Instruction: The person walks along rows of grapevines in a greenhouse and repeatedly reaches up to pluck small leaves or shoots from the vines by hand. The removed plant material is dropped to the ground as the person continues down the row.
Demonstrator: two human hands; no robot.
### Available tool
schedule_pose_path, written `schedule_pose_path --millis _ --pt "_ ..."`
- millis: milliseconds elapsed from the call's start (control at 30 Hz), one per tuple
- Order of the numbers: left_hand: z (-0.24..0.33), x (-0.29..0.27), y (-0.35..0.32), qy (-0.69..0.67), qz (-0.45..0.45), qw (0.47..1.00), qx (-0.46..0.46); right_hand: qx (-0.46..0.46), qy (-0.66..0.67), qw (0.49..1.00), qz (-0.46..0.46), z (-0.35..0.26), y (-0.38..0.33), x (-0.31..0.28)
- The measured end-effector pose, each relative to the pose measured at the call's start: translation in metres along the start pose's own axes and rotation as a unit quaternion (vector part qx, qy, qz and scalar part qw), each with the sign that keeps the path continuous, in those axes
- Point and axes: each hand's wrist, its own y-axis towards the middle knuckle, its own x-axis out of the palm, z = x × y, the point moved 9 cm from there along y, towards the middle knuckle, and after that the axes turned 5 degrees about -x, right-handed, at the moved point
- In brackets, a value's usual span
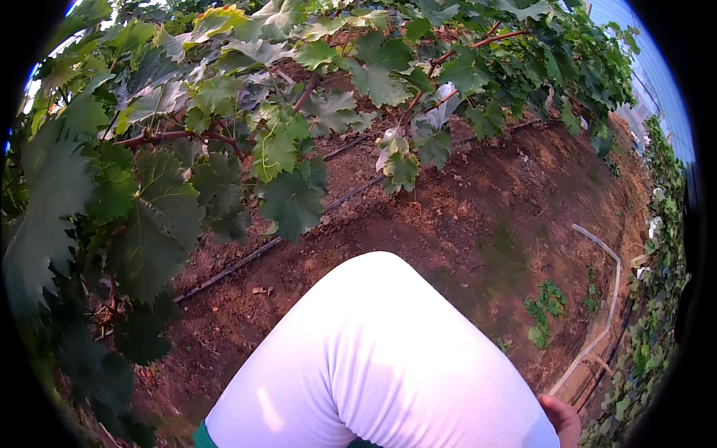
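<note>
Sleeve (291, 366), smooth white fabric, wrinkled at crook, stretched over sharply bent left arm (403, 321) at near centre. Right edge touched by partly hidden right hand (565, 420); its grip cannot be told, left hand out of view. Crumbly brown soil (463, 201) crossed by thin dark hose (228, 270); left side overhung by lobed, toothed vine leaves (160, 216).

Sleeve (396, 351) ctr, vines (291, 203) L & behind; pipe (617, 280) on soil (463, 224) R.

Vine leaves (157, 216) crowding left, white sleeve (388, 343) filling lower middle, open soil (478, 201) rightward (barring low weeds (553, 295))
</note>
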Motion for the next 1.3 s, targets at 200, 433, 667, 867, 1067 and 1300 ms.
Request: schedule_pose_path --millis 200,433,667,867,1067,1300 --pt "0.026 -0.034 -0.016 0.009 0.112 0.994 -0.001 0.123 0.015 0.990 -0.063 0.042 -0.084 -0.002" --pt "0.008 -0.033 -0.056 0.006 0.153 0.986 -0.059 -0.025 0.088 0.995 0.029 -0.025 0.034 -0.026" --pt "-0.115 0.105 -0.172 -0.198 0.144 0.923 -0.296 -0.058 0.099 0.993 0.026 -0.095 0.132 0.008" --pt "-0.217 0.178 -0.387 -0.181 0.380 0.648 -0.635 -0.091 0.126 0.987 0.041 -0.093 0.129 0.011" --pt "-0.254 0.203 -0.552 0.032 0.460 0.443 -0.769 -0.047 0.114 0.992 -0.018 -0.095 0.146 0.011" --pt "-0.319 0.242 -0.615 0.105 0.326 0.456 -0.821 -0.079 0.132 0.988 0.026 -0.104 0.166 -0.009"
